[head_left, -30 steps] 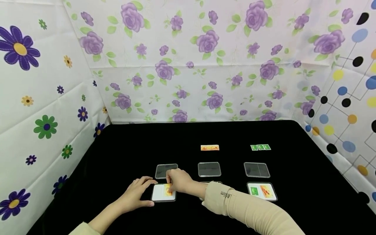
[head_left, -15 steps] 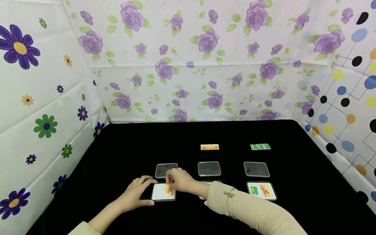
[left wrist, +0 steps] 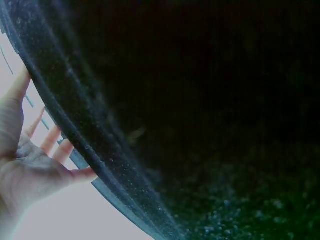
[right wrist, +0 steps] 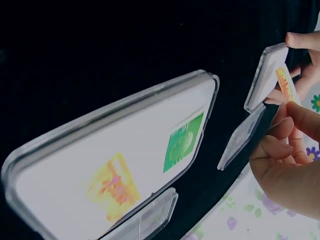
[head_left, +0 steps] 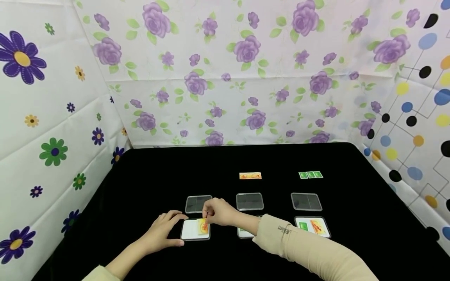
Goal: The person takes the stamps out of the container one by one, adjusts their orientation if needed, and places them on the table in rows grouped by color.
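In the head view, my left hand [head_left: 161, 232] has its fingers spread at the left side of a clear case with a white insert [head_left: 189, 230]. The thumb is by the near left corner and a fingertip by the far edge. My right hand [head_left: 221, 212] pinches a yellow-orange stamp [head_left: 202, 227] by its edge, above the right part of that insert. From the right wrist, this stamp [right wrist: 285, 86] appears tilted up off the case [right wrist: 258, 82]. The left wrist view shows the left hand [left wrist: 30, 160] with extended fingers, beside a large dark area.
Cases with stamps stand at the middle [head_left: 245, 233], partly behind the right arm, and at the right [head_left: 312, 221]. Behind are clear lids [head_left: 198, 204], [head_left: 250, 201], [head_left: 306, 201]. Farther back lie a yellow-orange strip [head_left: 250, 176] and several green stamps [head_left: 311, 175] on black cloth [head_left: 168, 171].
My right hand has shifted slightly right, and the pinched stamp has moved a little to the right with it, showing more of its face. The left hand has stayed in place.
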`<state>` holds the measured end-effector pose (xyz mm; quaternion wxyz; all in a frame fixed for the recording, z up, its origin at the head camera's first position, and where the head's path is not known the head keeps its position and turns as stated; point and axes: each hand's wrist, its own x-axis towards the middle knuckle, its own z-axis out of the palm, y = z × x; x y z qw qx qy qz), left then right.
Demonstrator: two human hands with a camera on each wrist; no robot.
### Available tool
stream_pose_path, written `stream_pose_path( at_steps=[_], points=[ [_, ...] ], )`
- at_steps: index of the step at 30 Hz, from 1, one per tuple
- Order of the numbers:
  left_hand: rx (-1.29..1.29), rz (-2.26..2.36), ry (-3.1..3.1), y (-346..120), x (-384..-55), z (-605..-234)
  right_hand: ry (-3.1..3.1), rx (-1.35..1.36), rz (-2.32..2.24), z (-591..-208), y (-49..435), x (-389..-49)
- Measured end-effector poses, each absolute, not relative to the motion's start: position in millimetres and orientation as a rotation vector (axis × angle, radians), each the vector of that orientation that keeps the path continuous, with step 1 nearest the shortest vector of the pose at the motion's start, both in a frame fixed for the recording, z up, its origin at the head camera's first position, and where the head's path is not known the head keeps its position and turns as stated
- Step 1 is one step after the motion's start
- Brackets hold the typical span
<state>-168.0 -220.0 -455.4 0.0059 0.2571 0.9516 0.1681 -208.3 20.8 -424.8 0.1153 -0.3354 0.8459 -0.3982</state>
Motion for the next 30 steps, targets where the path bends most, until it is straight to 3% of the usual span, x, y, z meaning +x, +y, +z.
stream_pose_path(
  at_steps=[12, 30],
  points=[
    [0.838, 0.533, 2.996, -218, -167, -454, 2.47, -1.031, -1.161, -415, 52, -214],
    [0.895, 0.539, 3.006, -221, -166, -453, 2.232, -0.731, -1.49, -404, 99, -226]
  ],
)
